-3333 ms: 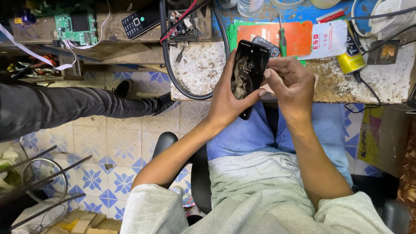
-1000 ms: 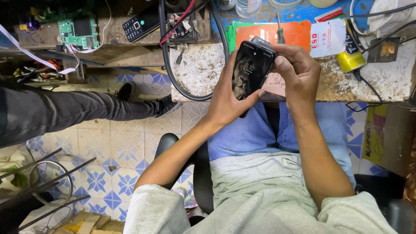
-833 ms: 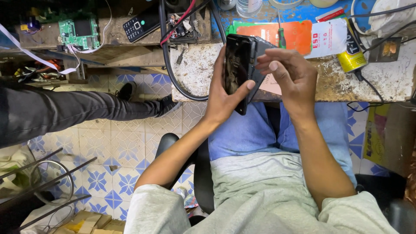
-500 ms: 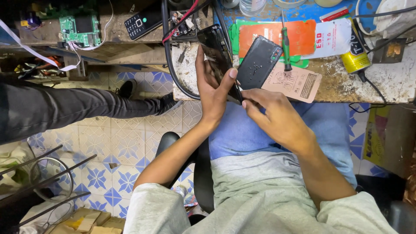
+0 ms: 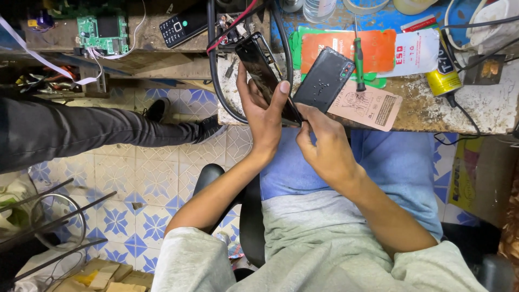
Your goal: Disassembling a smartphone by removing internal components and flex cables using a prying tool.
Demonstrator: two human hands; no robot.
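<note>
Head view: we see the left hand (image 5: 265, 111) gripping the phone body (image 5: 266, 81) upright at the edge of the workbench (image 5: 465, 108). The right hand (image 5: 324, 146) pinches at its lower corner. The dark back cover (image 5: 324, 78) already lies apart on the bench, beside a green-handled screwdriver (image 5: 358, 57). We judge opening done, inner work remaining.

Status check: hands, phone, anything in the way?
Left hand grips the black phone, tilted on edge. Right hand pinches at its lower corner. Back cover lies on the bench. Nothing blocking.
</note>
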